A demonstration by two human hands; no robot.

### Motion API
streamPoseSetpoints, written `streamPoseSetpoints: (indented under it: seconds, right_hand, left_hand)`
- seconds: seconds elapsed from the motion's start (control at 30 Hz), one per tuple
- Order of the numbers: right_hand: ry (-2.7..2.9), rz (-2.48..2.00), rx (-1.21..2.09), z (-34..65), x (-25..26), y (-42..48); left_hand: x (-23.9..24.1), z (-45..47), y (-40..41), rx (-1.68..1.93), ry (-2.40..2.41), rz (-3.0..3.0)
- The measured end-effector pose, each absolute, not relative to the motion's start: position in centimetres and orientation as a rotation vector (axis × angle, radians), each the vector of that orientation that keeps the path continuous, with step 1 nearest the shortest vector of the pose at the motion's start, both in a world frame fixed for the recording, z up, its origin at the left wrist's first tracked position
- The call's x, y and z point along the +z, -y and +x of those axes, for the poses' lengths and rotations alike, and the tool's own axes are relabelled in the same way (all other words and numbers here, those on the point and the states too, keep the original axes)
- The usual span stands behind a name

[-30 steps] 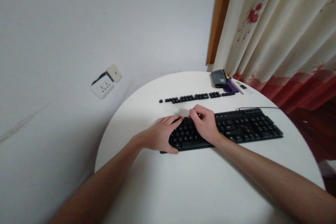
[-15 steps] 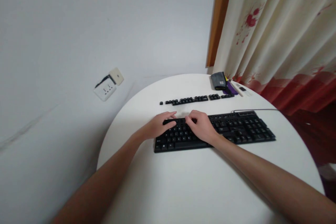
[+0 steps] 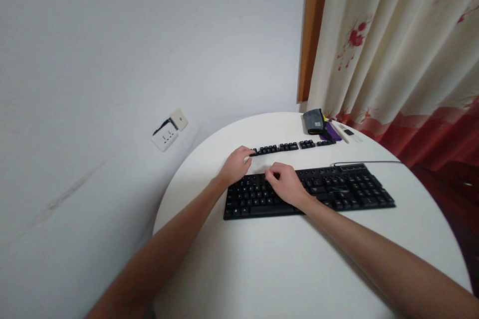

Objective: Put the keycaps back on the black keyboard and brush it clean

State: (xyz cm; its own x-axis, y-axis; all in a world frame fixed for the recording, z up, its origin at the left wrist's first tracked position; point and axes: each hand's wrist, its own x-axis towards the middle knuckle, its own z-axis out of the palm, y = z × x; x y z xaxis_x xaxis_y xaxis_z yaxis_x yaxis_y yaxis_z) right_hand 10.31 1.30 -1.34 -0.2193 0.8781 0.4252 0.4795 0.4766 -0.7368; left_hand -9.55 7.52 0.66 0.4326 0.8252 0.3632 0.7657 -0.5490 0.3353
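Observation:
A black keyboard lies on the white round table, its top row partly stripped of keys. Beyond it stretches a line of loose black keycaps. My left hand reaches past the keyboard's upper left corner, fingers stretched toward the left part of that line, thumb apart from them; its fingertips touch or nearly touch the keycaps. Over the keyboard's upper middle, my right hand is closed in a pinch. Whatever sits between its thumb and forefinger is too small and hidden to name.
At the table's far right lie a grey folded cloth, a purple cloth and a pale stick-like tool. The keyboard's cable runs off to the right. A wall with a socket borders the left; a curtain hangs behind.
My left hand has moved from the keyboard's upper left, forward to the row of loose keycaps. The right hand stays pinched over the keyboard. The view has shifted slightly.

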Motion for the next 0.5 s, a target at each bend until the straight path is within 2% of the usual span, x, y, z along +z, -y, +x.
streamPoseSetpoints:
  seconds: [0.27,0.5]
  right_hand:
    - [1.859,-1.134,0.550,10.1,-1.5,-1.4]
    - [1.867,-1.135,0.549,10.2,-1.5,-1.4]
  left_hand:
    - [-0.4,-8.7,-9.5,0.579,-1.573,2.711]
    - [-1.1,-8.8,-8.9,0.583,-1.632,2.673]
